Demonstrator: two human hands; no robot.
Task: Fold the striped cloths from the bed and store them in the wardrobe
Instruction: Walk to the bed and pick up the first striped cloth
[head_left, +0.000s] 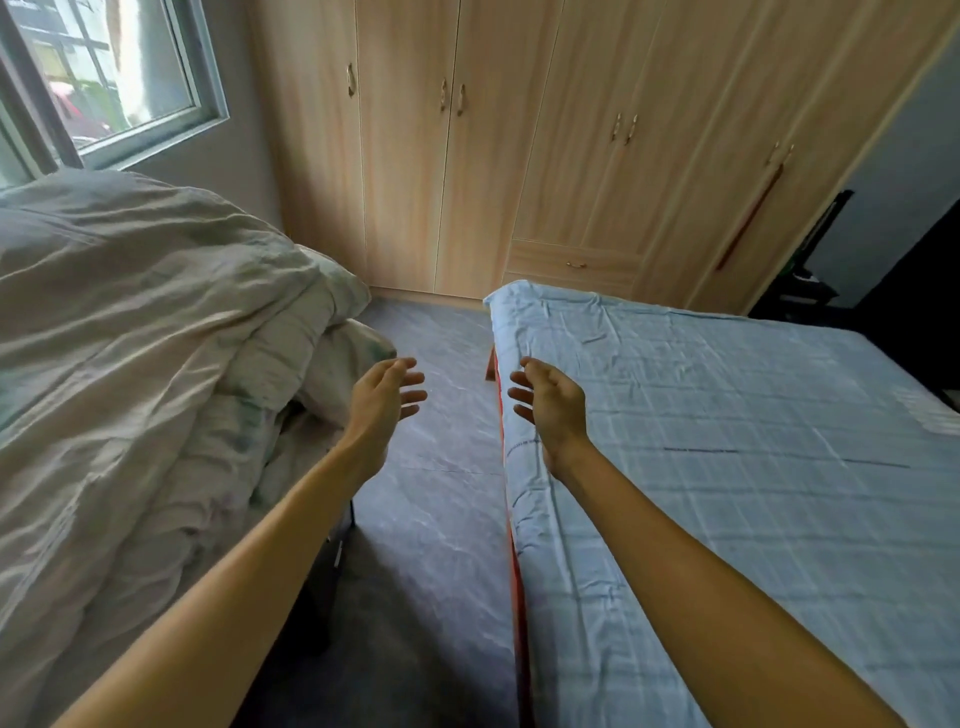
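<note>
A: Where are the striped cloths to be found from the bed (727, 415)?

B: None can be picked out for certain; only a small pale patch (930, 410) is seen at the bed's far right edge, too blurred to be told.

A: And the hands?

B: The left hand (387, 395) and right hand (550, 400) are held apart, fingers spread, nothing gripped, over the floor (441, 467) left of the bed. The right is nearer. The wardrobe (519, 156) beyond the bed's end is shut.
</note>
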